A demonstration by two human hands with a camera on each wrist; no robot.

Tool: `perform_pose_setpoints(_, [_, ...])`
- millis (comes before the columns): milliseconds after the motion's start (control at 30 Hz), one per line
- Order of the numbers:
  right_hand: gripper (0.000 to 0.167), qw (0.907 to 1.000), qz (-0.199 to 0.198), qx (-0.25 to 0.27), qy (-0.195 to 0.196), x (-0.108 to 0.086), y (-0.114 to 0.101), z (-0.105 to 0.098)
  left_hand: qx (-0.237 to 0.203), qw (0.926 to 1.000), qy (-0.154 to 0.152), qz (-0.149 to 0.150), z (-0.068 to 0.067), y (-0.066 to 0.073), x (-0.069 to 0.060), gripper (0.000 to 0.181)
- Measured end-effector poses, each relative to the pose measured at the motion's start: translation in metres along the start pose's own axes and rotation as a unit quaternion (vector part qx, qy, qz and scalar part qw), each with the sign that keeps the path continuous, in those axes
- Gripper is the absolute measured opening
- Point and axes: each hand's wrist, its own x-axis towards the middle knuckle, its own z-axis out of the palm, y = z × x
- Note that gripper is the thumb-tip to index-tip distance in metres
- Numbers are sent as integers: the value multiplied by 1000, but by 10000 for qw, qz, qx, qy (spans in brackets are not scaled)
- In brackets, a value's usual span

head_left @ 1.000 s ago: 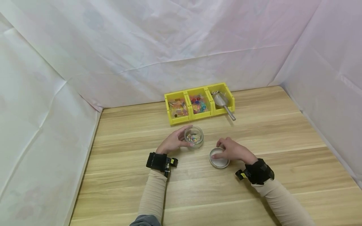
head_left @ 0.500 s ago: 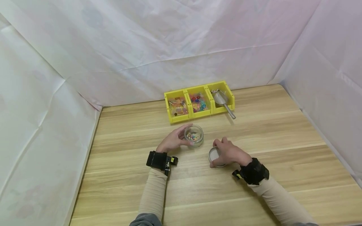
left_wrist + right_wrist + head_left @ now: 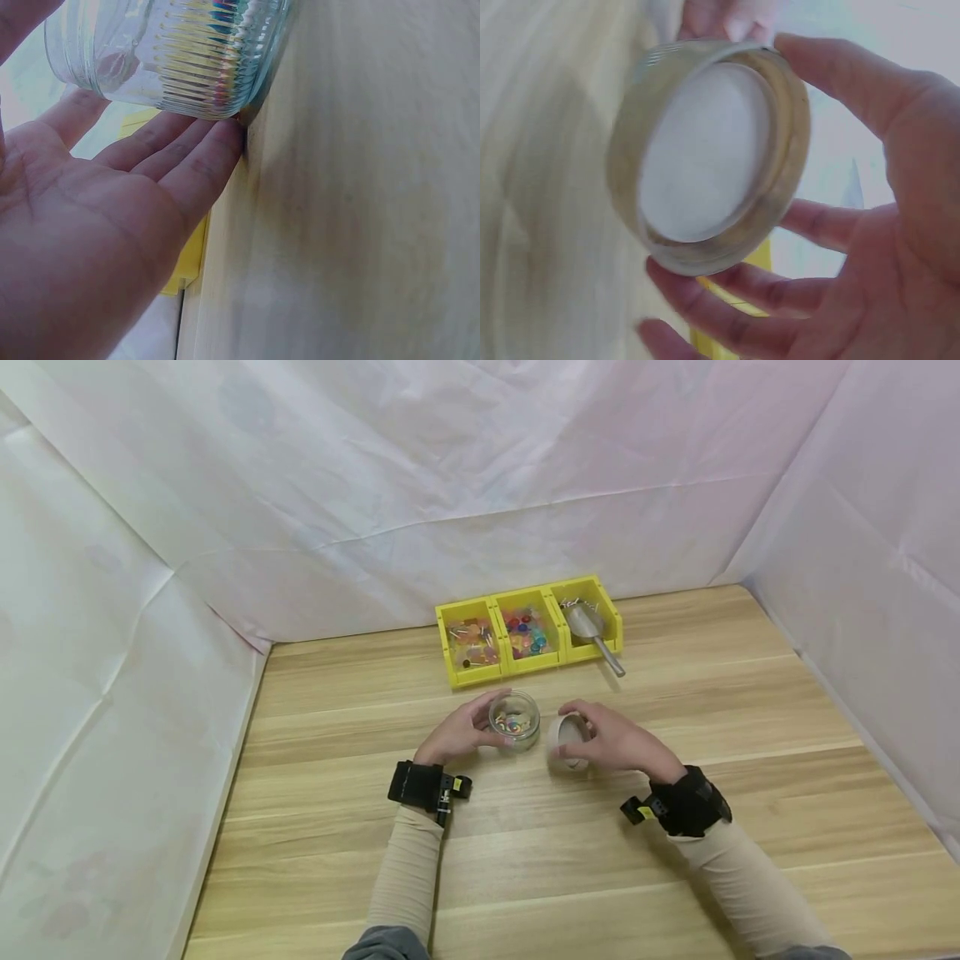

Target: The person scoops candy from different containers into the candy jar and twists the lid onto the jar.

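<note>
A clear glass jar (image 3: 514, 723) stands upright on the table with small colourful pieces in its bottom. My left hand (image 3: 459, 732) holds it from the left, thumb in front and fingers behind. The left wrist view shows the fingers (image 3: 202, 161) curved along the glass jar's side. To the right of the jar, my right hand (image 3: 621, 742) grips a round lid (image 3: 562, 745), tilted on edge and apart from the jar. In the right wrist view the lid's white inside (image 3: 709, 154) faces the camera, with the thumb on one rim side and fingertips on the other.
Behind the hands stand three joined yellow bins (image 3: 501, 673). The left and middle bins hold small coloured items. In the right bin rests a metal scoop (image 3: 592, 633), its handle sticking out over the front. White cloth (image 3: 480, 485) hangs along the table's back and sides.
My right hand has taken hold of the lid, lifted it from the table and tilted it up, moving it slightly towards the jar. The left hand and jar have stayed put.
</note>
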Motion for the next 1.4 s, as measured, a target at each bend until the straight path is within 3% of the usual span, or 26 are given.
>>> perform_pose_setpoints(300, [69, 9900, 49, 1142, 823, 1, -3, -16, 45, 10000, 1, 18, 0, 0, 0, 86])
perform_pose_setpoints(600, [70, 9777, 226, 1612, 1327, 5, -11, -15, 43, 10000, -32, 53, -1, -1, 0, 87])
perform_pose_setpoints(900, [70, 9627, -142, 2368, 1302, 18, -13, 0, 140, 9999, -30, 93, -1, -2, 0, 86])
perform_pose_setpoints(1200, [57, 9616, -193, 2420, 1282, 26, -18, 12, 159, 9999, -18, 51, -1, -1, 1, 86])
perform_pose_setpoints(1400, [48, 9645, -432, 2265, 1289, 32, -22, 23, 103, 9998, -71, 152, 0, 0, 2, 87])
